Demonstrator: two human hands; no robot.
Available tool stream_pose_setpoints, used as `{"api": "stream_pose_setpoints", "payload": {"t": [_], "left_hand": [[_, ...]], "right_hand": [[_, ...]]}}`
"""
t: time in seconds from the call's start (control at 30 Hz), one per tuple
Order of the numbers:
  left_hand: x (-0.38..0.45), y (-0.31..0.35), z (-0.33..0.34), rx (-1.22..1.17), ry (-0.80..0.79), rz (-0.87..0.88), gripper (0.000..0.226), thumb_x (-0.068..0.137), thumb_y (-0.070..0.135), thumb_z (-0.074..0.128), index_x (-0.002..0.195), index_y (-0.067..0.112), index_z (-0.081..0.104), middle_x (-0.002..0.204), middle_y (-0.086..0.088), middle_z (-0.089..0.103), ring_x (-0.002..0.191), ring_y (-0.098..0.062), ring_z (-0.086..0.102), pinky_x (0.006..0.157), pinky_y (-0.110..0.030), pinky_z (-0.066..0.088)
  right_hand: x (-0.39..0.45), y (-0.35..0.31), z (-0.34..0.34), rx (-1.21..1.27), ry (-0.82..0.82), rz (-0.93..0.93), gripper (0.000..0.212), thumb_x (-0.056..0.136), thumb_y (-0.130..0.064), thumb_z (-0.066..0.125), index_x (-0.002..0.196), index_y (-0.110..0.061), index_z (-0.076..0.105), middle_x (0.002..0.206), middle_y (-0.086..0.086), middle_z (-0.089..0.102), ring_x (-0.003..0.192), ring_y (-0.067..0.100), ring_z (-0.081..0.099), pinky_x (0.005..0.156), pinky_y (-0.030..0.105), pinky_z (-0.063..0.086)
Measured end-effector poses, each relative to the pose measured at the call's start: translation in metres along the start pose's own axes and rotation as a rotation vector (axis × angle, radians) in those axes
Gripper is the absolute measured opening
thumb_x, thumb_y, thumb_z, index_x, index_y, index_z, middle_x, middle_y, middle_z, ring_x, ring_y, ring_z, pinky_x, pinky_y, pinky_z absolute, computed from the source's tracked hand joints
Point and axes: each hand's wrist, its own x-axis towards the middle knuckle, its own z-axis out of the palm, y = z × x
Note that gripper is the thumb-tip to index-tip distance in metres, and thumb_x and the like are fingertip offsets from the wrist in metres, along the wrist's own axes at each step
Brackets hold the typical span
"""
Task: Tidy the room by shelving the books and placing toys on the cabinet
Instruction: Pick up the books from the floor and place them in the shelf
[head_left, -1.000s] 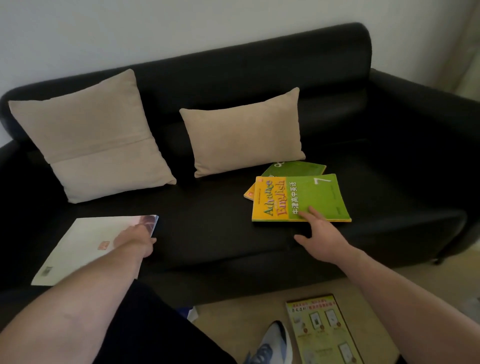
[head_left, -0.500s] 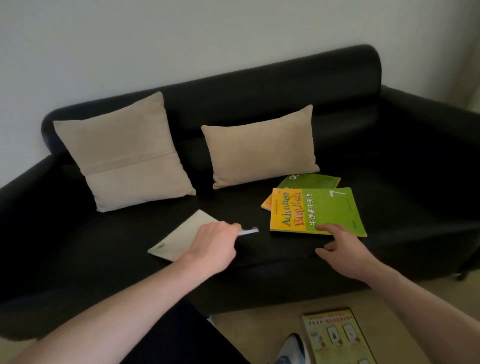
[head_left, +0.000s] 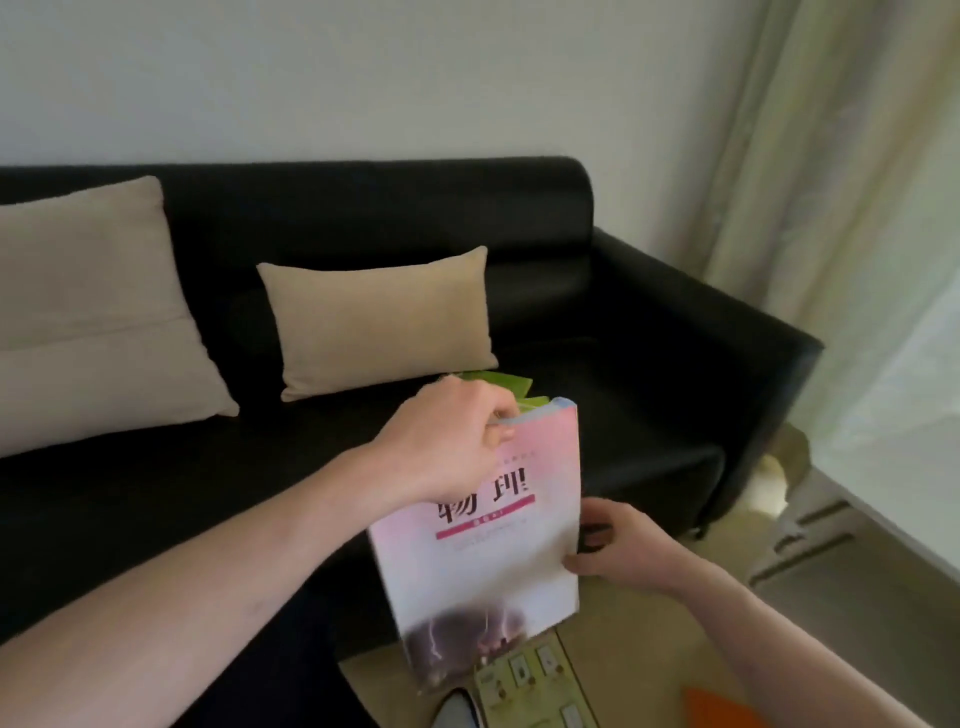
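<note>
A long black leather sofa (head_left: 597, 322) fills most of the view, set against a plain pale wall (head_left: 415, 78), with sheer pale curtains (head_left: 857, 234) hanging at the right. Two beige fabric cushions lean on the backrest — a large square one (head_left: 88, 317) at the left edge and a smaller rectangular one (head_left: 379, 325) nearer the middle.

In front of the seat a pink-and-white softcover textbook with black Chinese characters and a lightning photo at its foot (head_left: 498, 561) is held up off the sofa, tilted, cover facing the camera. The left hand (head_left: 447, 441) grips its top edge, fingers curled over and the thumb on the cover. The right hand (head_left: 618, 551) holds the book's right edge, thumb in front; its fingers go behind the book and cannot be seen.

Just behind the top of the textbook, bright green book covers (head_left: 511, 387) peek out; whether they lie on the seat or are held with the textbook cannot be told.

On the beige floor below lie a pale yellow-green printed booklet (head_left: 540, 691), part of a grey shoe (head_left: 457, 709) and — at the bottom right — an orange flat corner (head_left: 711, 709).
</note>
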Motion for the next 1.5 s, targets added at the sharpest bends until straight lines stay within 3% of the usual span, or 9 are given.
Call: {"api": "stream_pose_setpoints", "payload": {"t": [0.1, 0.37, 0.53, 0.7, 0.8, 0.97, 1.13, 1.33, 1.5], "left_hand": [[0.039, 0.015, 0.051, -0.128, -0.048, 0.04, 0.021, 0.106, 0.03, 0.057, 0.117, 0.029, 0.074, 0.114, 0.008, 0.076, 0.107, -0.015, 0.07, 0.089, -0.042, 0.057], [0.09, 0.061, 0.165, -0.488, -0.324, 0.089, 0.024, 0.104, 0.039, 0.059, 0.121, 0.028, 0.072, 0.113, 0.012, 0.073, 0.11, -0.009, 0.068, 0.091, -0.03, 0.056], [0.104, 0.085, 0.205, -0.225, -0.748, 0.172, 0.035, 0.095, 0.054, 0.067, 0.121, 0.031, 0.069, 0.116, 0.008, 0.071, 0.106, -0.012, 0.068, 0.083, -0.029, 0.057], [0.117, 0.106, 0.229, -0.258, -0.852, 0.233, 0.025, 0.103, 0.037, 0.059, 0.126, 0.033, 0.069, 0.117, 0.011, 0.071, 0.11, -0.012, 0.069, 0.097, -0.034, 0.057], [0.119, 0.132, 0.248, -0.341, -0.793, 0.264, 0.019, 0.105, 0.038, 0.056, 0.11, 0.032, 0.073, 0.104, 0.009, 0.074, 0.094, -0.011, 0.072, 0.078, -0.027, 0.06], [0.117, 0.175, 0.276, -0.285, -0.603, 0.32, 0.026, 0.103, 0.034, 0.057, 0.082, 0.03, 0.071, 0.086, 0.007, 0.072, 0.076, -0.012, 0.069, 0.059, -0.023, 0.048], [0.128, 0.189, 0.306, -0.213, -0.536, 0.26, 0.002, 0.095, 0.027, 0.072, 0.094, 0.025, 0.072, 0.09, 0.005, 0.072, 0.077, -0.01, 0.071, 0.063, -0.024, 0.06], [0.146, 0.206, 0.333, -0.158, -0.345, 0.132, 0.02, 0.104, 0.031, 0.058, 0.107, 0.017, 0.073, 0.092, 0.001, 0.07, 0.074, -0.016, 0.066, 0.046, -0.022, 0.042], [0.161, 0.224, 0.351, -0.244, -0.231, 0.125, 0.03, 0.106, 0.041, 0.052, 0.103, 0.02, 0.073, 0.092, -0.002, 0.072, 0.075, -0.02, 0.07, 0.055, -0.031, 0.058]], "right_hand": [[-0.027, 0.02, -0.028, 0.055, 0.05, 0.097, 0.03, 0.085, -0.03, 0.079, 0.113, -0.035, 0.069, 0.107, -0.016, 0.073, 0.097, 0.001, 0.071, 0.086, 0.024, 0.06], [-0.102, 0.081, -0.078, 0.005, 0.245, 0.346, 0.018, 0.1, -0.036, 0.06, 0.113, -0.028, 0.069, 0.101, -0.006, 0.073, 0.087, 0.011, 0.073, 0.069, 0.026, 0.061], [-0.148, 0.12, -0.095, -0.091, 0.385, 0.523, 0.018, 0.103, -0.032, 0.055, 0.105, -0.028, 0.072, 0.097, -0.009, 0.071, 0.088, 0.008, 0.066, 0.081, 0.031, 0.056], [-0.186, 0.152, -0.1, -0.062, 0.471, 0.657, 0.02, 0.101, -0.038, 0.054, 0.097, -0.033, 0.073, 0.094, -0.012, 0.073, 0.086, 0.009, 0.068, 0.083, 0.036, 0.058], [-0.204, 0.156, -0.101, -0.034, 0.484, 0.764, 0.023, 0.102, -0.038, 0.051, 0.096, -0.029, 0.071, 0.092, -0.006, 0.074, 0.082, 0.014, 0.071, 0.071, 0.032, 0.061], [-0.215, 0.175, -0.102, -0.127, 0.413, 0.933, 0.026, 0.086, -0.031, 0.07, 0.11, -0.024, 0.064, 0.103, -0.003, 0.068, 0.091, 0.015, 0.067, 0.08, 0.034, 0.062], [-0.201, 0.188, -0.106, -0.098, 0.253, 1.039, 0.077, 0.087, -0.03, 0.077, 0.152, -0.018, 0.039, 0.14, 0.006, 0.051, 0.117, 0.024, 0.059, 0.092, 0.034, 0.058], [-0.179, 0.207, -0.116, -0.051, 0.235, 0.969, 0.075, 0.09, -0.032, 0.075, 0.155, -0.021, 0.038, 0.145, 0.007, 0.05, 0.106, 0.026, 0.065, 0.08, 0.04, 0.064], [-0.179, 0.231, -0.119, -0.053, 0.252, 0.938, 0.068, 0.092, -0.028, 0.072, 0.152, -0.019, 0.042, 0.14, 0.008, 0.053, 0.103, 0.024, 0.064, 0.08, 0.039, 0.064]]}}
